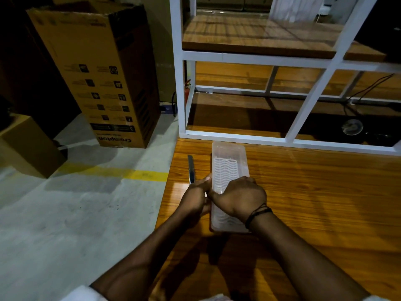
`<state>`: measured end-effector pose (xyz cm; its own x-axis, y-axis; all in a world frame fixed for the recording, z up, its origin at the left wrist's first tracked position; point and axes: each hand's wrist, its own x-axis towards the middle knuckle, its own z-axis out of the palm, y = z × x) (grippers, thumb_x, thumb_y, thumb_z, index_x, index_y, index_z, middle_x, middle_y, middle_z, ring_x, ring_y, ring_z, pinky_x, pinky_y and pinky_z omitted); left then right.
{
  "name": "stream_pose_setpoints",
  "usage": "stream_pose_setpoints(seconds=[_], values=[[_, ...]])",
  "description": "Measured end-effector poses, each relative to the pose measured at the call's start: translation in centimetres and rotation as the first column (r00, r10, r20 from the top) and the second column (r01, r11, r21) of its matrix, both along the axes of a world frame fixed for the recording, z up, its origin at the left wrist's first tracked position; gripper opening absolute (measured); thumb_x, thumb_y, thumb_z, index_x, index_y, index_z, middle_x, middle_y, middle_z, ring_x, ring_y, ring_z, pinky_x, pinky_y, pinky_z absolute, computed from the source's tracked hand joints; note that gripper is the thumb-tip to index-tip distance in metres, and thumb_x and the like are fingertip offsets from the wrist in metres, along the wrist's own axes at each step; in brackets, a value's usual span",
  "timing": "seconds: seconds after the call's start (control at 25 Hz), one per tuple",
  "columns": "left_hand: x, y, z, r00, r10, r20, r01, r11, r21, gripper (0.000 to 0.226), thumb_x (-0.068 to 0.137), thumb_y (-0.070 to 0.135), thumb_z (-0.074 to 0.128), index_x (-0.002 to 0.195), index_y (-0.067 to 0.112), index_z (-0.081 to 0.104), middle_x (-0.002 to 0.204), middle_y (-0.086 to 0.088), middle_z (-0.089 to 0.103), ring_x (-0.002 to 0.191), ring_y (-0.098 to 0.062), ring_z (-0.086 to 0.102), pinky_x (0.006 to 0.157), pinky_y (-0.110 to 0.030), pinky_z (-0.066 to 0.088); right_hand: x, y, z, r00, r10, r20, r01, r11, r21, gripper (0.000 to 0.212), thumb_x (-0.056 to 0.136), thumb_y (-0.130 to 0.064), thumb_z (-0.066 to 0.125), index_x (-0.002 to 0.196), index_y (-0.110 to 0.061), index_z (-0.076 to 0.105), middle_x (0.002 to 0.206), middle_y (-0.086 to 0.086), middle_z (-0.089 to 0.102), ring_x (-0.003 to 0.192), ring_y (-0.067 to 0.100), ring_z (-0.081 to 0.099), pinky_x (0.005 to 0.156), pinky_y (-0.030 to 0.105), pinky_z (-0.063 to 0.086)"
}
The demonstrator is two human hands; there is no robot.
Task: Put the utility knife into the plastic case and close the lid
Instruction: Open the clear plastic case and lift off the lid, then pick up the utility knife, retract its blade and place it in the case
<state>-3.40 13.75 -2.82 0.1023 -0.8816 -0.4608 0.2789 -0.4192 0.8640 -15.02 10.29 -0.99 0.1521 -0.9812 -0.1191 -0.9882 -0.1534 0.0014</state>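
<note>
so, step in hand: the lid looks to be still on the plastic case [227,170], and both hands work at its near left edge, likely prising it open.
left hand [195,196]: curled against the left long edge of the case, fingertips on the rim; it grips the edge, though how firmly i cannot tell.
right hand [238,196]: laid palm-down over the near half of the case, fingers bent over the left rim, pressing or holding it; a dark cord band sits on the wrist.
plastic case: clear, long and narrow, lying flat on the tabletop [303,203], running away from the hands toward the white shelf frame [238,137]; a wavy ribbed pattern shows through the top.
utility knife [191,169]: on the tabletop just beyond the left hand and just beside the case's left edge, lying parallel to it, untouched by either hand; not yet in the case.
tabletop edge: close to the left of the left hand and of the knife.
risk, knife: judging by how close it lies, a jerk of the left hand as the lid gives way could knock the knife off the edge onto the floor.
risk, case: light plastic on a glossy top may skid if the right hand eases its press.
risk, blade: whether the blade is out is too small to tell; if so, a blind reach could cut.
</note>
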Motion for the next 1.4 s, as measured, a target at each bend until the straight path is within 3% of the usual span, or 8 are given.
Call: stream_pose_setpoints(seconds=[0.28,0.52,0.64,0.76,0.88,0.96,1.08,1.4], values=[[-0.2,0.3,0.5,1.0,-0.019,0.011,0.019,1.0,-0.024,0.025,0.109,0.034,0.043,0.113,0.032,0.068,0.078,0.02,0.079,0.071,-0.003,0.075,0.055,-0.019,0.06,-1.2,-0.1,2.8,0.972,-0.053,0.231,0.004,0.979,0.206,0.08,0.073,-0.091,0.033,0.087,-0.019,0.066,0.081,0.002,0.065,0.082,0.024,0.065,0.064,0.03,0.05],[-0.1,0.4,0.0,0.999,0.004,-0.033,-0.004,1.0,-0.002,0.023,0.108,0.033,0.044,0.1,0.038,0.066,0.089,0.021,0.074,0.086,-0.01,0.071,0.069,-0.027,0.059,-5.0,-0.8,5.4,0.734,-0.318,0.599,0.002,0.884,0.467,0.038,0.09,-0.061,0.047,0.089,-0.029,0.067,0.086,-0.002,0.074,0.078,0.024,0.072,0.073,0.043,0.063],[0.0,0.1,-0.4,0.999,-0.011,-0.05,0.009,1.0,-0.03,0.025,0.109,0.027,0.043,0.101,0.037,0.065,0.093,0.016,0.075,0.089,-0.009,0.071,0.082,-0.029,0.058,-8.3,-1.5,6.1,0.614,-0.35,0.707,0.118,0.927,0.357,0.021,0.097,-0.028,0.05,0.083,-0.025,0.066,0.093,0.009,0.075,0.085,0.031,0.072,0.084,0.054,0.06],[0.2,-0.1,-1.0,1.0,-0.016,0.005,0.016,1.0,-0.027,0.03,0.11,0.024,0.042,0.097,0.038,0.066,0.084,0.02,0.08,0.085,-0.003,0.075,0.081,-0.028,0.059,-11.4,-2.3,4.4,0.623,-0.355,0.697,0.244,0.935,0.258,0.02,0.096,-0.019,0.051,0.087,-0.032,0.063,0.093,0.007,0.073,0.083,0.028,0.072,0.079,0.056,0.06],[0.8,0.2,-2.4,0.985,-0.005,0.173,0.015,0.998,-0.057,0.025,0.108,0.034,0.048,0.109,0.044,0.072,0.12,0.006,0.078,0.112,-0.021,0.073,0.1,-0.046,0.058,-13.1,-2.7,1.8,0.617,-0.43,0.659,0.349,0.9,0.26,0.023,0.095,-0.016,0.05,0.113,-0.018,0.064,0.095,0.008,0.071,0.083,0.027,0.069,0.075,0.048,0.059],[1.2,0.6,-3.6,0.878,-0.035,0.477,0.063,0.997,-0.043,0.032,0.104,0.043,0.051,0.135,0.042,0.061,0.145,-0.005,0.063,0.127,-0.03,0.063,0.107,-0.055,0.053,-13.5,-2.8,-0.4,0.617,-0.5,0.608,0.432,0.86,0.27,0.027,0.094,-0.014,0.052,0.12,-0.014,0.06,0.106,0.01,0.067,0.09,0.029,0.066,0.072,0.042,0.055],[1.8,1.1,-3.1,0.619,-0.038,0.784,0.088,0.996,-0.022,0.047,0.103,0.036,0.056,0.147,0.023,0.05,0.147,-0.005,0.057,0.132,-0.028,0.057,0.109,-0.046,0.051,-13.5,-2.6,-3.0,0.636,-0.549,0.543,0.523,0.823,0.221,0.024,0.089,-0.011,0.058,0.113,-0.012,0.061,0.117,0.017,0.062,0.095,0.034,0.061,0.068,0.036,0.049],[2.0,-1.6,-2.7,0.368,-0.192,0.91,0.018,0.98,0.2,0.062,0.097,0.05,0.061,0.14,0.009,0.045,0.141,-0.014,0.055,0.123,-0.033,0.063,0.092,-0.04,0.056,-11.9,-2.2,-4.3,0.809,-0.489,0.327,0.539,0.838,-0.08,0.042,0.091,-0.03,0.057,0.125,-0.007,0.047,0.137,0.025,0.039,0.123,0.047,0.041,0.103,0.058,0.035]])
